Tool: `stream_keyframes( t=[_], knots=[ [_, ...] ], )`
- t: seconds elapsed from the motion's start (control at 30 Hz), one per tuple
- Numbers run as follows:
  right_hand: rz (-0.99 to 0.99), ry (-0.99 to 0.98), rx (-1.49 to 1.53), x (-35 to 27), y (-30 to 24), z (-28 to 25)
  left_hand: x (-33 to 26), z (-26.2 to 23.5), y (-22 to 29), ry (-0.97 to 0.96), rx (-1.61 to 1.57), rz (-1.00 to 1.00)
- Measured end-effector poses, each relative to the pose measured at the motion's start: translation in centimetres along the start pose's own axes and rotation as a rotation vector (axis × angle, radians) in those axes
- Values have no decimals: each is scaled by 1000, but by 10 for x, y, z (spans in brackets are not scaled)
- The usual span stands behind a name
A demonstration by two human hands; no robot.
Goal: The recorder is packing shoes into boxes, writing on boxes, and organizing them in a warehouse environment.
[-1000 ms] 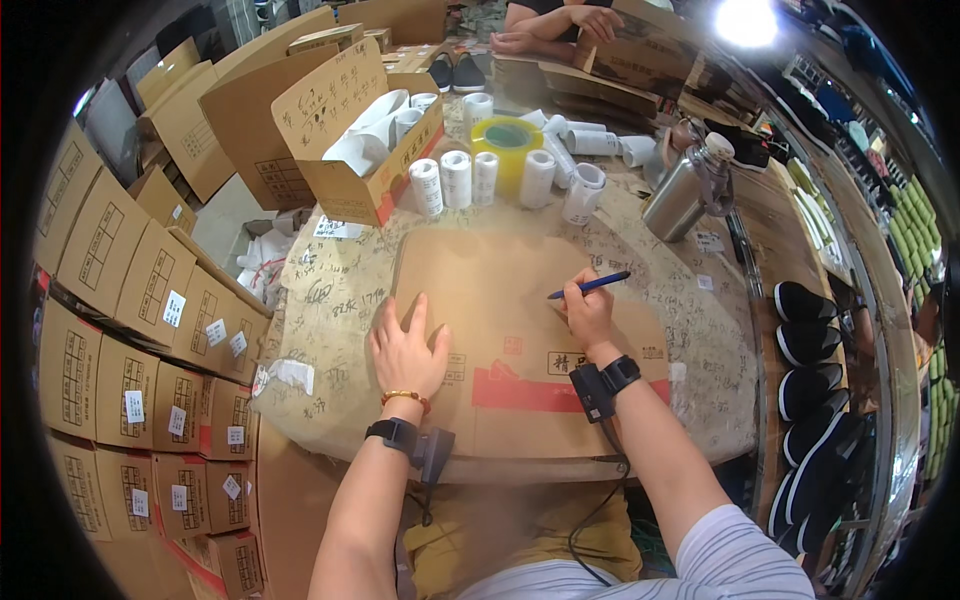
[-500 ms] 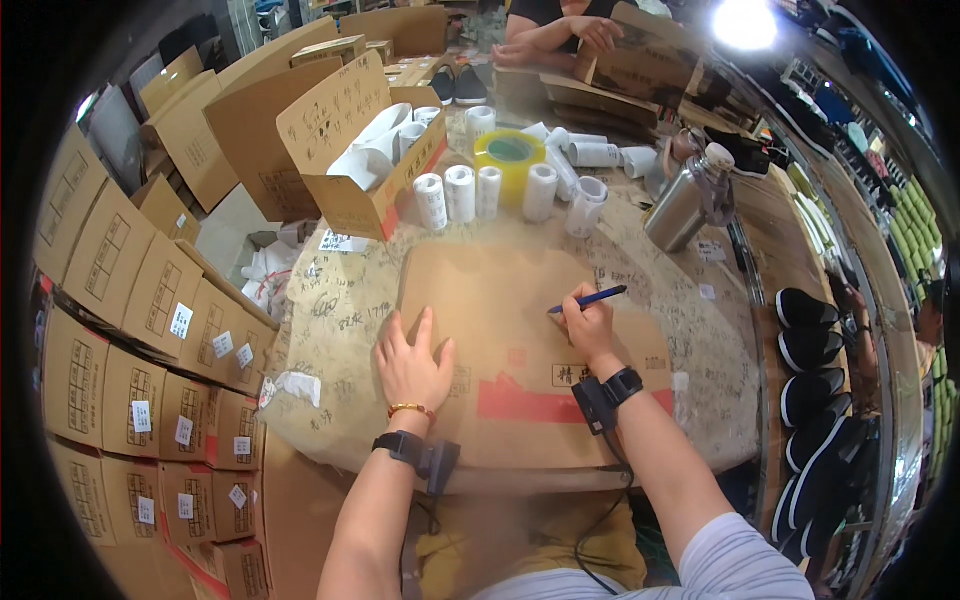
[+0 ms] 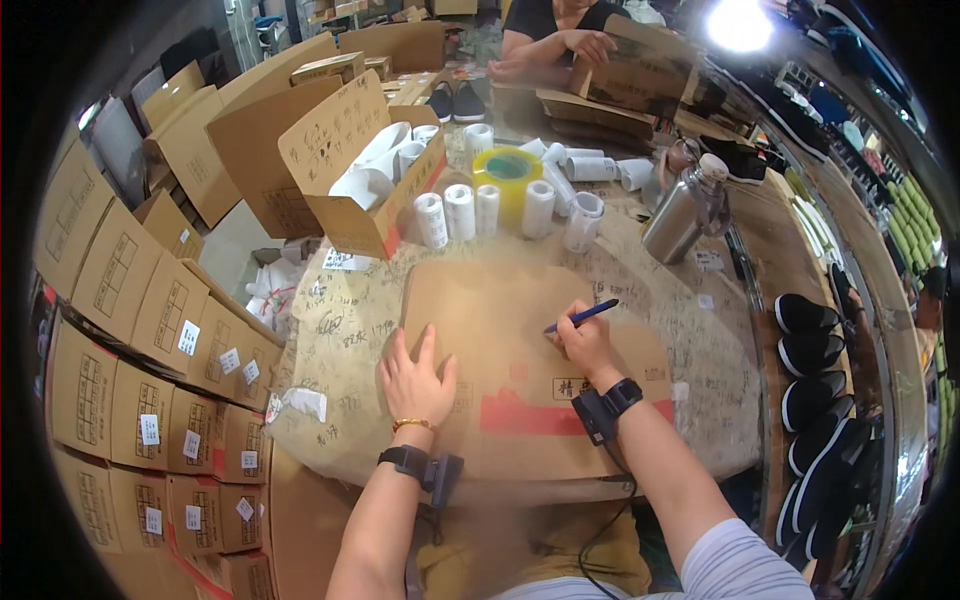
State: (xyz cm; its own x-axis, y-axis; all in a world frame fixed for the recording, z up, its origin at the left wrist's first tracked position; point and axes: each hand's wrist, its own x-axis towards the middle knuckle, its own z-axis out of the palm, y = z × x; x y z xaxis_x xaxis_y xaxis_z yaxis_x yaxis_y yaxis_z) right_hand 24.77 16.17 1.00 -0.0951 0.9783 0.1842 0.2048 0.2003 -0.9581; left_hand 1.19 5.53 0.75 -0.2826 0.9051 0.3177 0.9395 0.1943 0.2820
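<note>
A flat sheet of brown cardboard point(image 3: 480, 350) with a red band lies on the table in front of me. My left hand point(image 3: 419, 383) rests flat on its left part, fingers spread. In my right hand point(image 3: 590, 340) is a dark blue pen point(image 3: 595, 312), pinched and tilted, its tip at the cardboard's surface near the middle right. Whether the tip has left a mark is too small to make out. Both wrists carry black strapped devices.
Behind the cardboard stand several white label rolls point(image 3: 459, 212), a yellow tape roll point(image 3: 508, 172), an open carton point(image 3: 350, 215) of rolls and a steel flask point(image 3: 683, 215). Stacked shoe boxes point(image 3: 140, 400) rise at left, black shoes point(image 3: 812, 350) at right. Another person handles a box point(image 3: 640, 70) opposite.
My right hand and the pen have shifted slightly left, and the pen is more steeply tilted. My left hand stays on the cardboard. The whole view has moved a little.
</note>
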Motion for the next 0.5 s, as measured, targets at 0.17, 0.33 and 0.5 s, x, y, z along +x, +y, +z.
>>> stream_keyframes(
  t=[0.17,0.33,0.5],
  knots=[
    [-47,121,-75,0,4,3,0,-1,0,-4,-3,-12],
    [-92,160,-135,5,11,0,1,-1,3,-2,-11,-9],
    [17,234,82,5,20,0,1,-3,1,9,-7,3]
  ],
)
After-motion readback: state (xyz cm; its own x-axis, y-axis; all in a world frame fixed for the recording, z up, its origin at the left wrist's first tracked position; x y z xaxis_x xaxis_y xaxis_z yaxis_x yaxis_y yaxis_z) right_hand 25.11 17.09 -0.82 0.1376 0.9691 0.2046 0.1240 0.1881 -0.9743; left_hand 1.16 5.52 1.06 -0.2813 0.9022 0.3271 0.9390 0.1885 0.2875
